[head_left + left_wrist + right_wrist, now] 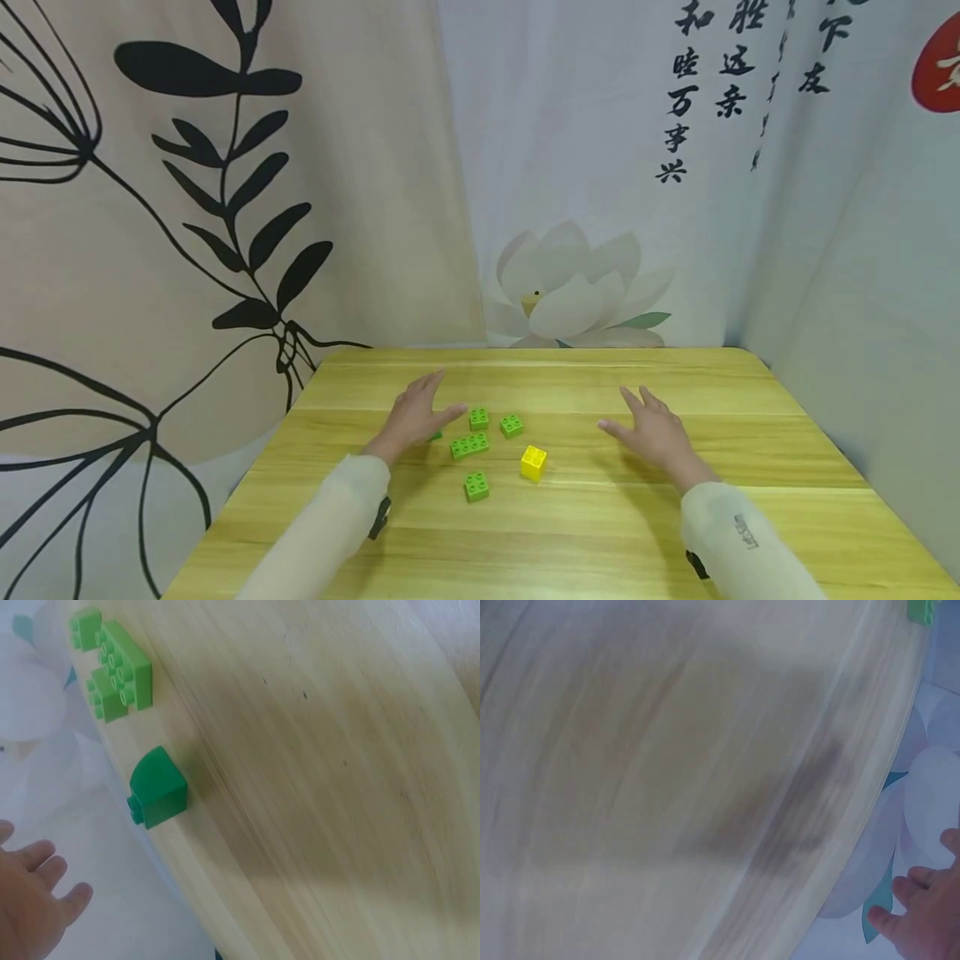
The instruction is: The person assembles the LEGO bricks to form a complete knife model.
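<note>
In the head view my left hand [414, 417] is held above the table, fingers spread and nothing in it. A dark green brick with a curved top [157, 789] lies closest to it, mostly hidden behind that hand in the head view. To its right are a long light green brick [469, 446] and small light green bricks, one behind it [478, 418], one at right [512, 427] and one in front [476, 487]. My right hand [656, 433] hovers with spread fingers, also holding nothing. Between the hands, a yellow brick [533, 463] shows its studs on top.
The wooden table [600, 542] has rounded far corners. Behind it hangs a curtain [390, 167] printed with dark leaves, a lotus and writing. Pale fabric [862, 292] runs along the right side. Both sleeves are white, with a dark strap piece under each wrist.
</note>
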Demonstrator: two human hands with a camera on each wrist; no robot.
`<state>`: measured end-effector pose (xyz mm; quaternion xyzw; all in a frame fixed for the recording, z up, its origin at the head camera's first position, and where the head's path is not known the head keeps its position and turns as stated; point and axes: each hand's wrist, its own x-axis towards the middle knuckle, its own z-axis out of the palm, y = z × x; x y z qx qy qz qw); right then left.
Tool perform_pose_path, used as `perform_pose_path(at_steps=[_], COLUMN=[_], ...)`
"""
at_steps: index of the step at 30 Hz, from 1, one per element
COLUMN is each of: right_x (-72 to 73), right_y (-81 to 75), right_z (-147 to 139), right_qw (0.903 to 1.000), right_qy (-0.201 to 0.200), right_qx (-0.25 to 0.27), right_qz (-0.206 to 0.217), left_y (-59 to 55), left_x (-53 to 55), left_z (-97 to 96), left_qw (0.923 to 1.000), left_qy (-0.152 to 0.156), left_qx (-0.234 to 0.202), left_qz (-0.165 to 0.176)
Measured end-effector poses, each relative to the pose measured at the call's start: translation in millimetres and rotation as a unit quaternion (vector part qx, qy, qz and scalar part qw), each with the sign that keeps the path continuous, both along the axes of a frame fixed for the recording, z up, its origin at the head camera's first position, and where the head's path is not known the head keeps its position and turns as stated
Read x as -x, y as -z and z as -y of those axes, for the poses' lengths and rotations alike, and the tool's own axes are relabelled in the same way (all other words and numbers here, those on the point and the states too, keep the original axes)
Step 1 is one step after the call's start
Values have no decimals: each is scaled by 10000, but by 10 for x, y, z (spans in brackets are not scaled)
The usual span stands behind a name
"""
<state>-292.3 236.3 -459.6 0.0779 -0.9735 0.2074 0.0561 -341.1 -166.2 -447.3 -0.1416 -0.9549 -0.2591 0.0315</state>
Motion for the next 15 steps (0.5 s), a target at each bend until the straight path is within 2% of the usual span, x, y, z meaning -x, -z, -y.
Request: perform_pose_path(at_steps=[9,15], right_x=[-76,-104], right_y=[4,51], right_z=[121,178], right_qw=[9984,9950], right_qy=[-106,-170], right_qx=[550,974], right_qz=[48,133], left_y=[61,75], left_x=[2,-33], left_z=[-98,-147], left_qw=[9987,9951], left_qy=[-74,-97], left_qx=[-436,-872], left_qz=[235,459])
